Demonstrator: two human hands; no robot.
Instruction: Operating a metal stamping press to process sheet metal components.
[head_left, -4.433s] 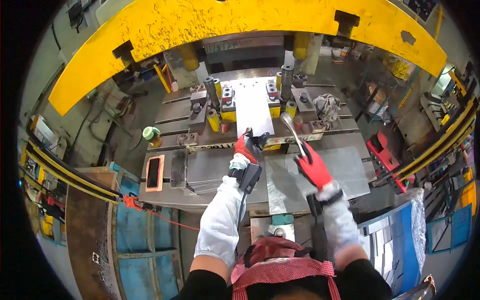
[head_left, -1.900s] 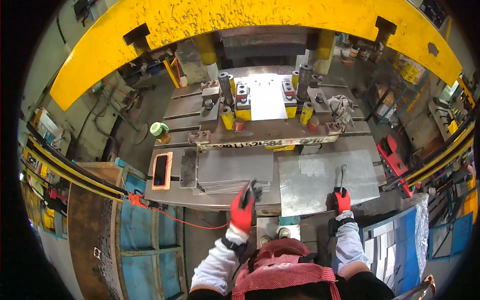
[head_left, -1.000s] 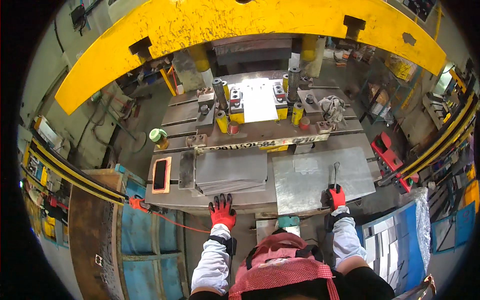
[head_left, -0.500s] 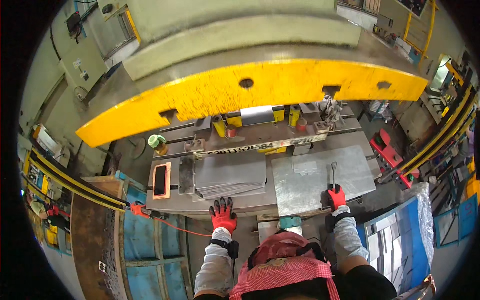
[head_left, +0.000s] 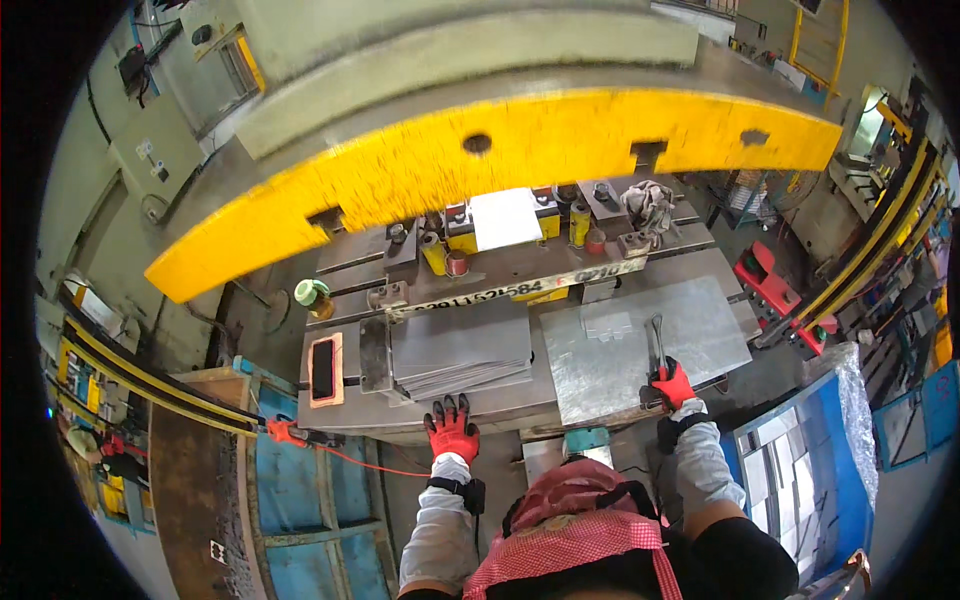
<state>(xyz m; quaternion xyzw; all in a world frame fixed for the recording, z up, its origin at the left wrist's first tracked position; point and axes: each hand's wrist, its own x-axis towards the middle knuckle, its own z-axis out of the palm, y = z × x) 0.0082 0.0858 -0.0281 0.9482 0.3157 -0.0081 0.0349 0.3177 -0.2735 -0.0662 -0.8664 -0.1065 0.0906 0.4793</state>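
Note:
My right hand [head_left: 672,385], in a red and black glove, is closed around the handles of metal tongs [head_left: 656,342]. The tongs point away from me over a pale flat metal plate [head_left: 700,325] on the right of the press table, their jaws slightly apart. My left hand [head_left: 453,432], gloved the same way, rests at the table's front edge with fingers spread and nothing in it. Just beyond its fingertips lies a stack of grey metal sheets [head_left: 460,345]. Several small thin pieces [head_left: 608,322] lie on the plate's far part.
A yellow-faced press ram [head_left: 480,150] hangs above a die holding a bright sheet [head_left: 505,218]. A phone [head_left: 323,370] and a green-capped bottle [head_left: 313,297] stand left. A rag [head_left: 648,205] lies behind right. Blue-framed bins [head_left: 290,480] and a blue tray [head_left: 800,470] flank me.
The press ram has risen, showing more of the die. The die's sheet looks brighter. The tongs' jaws have spread slightly in my right hand. My left hand stays by the table edge.

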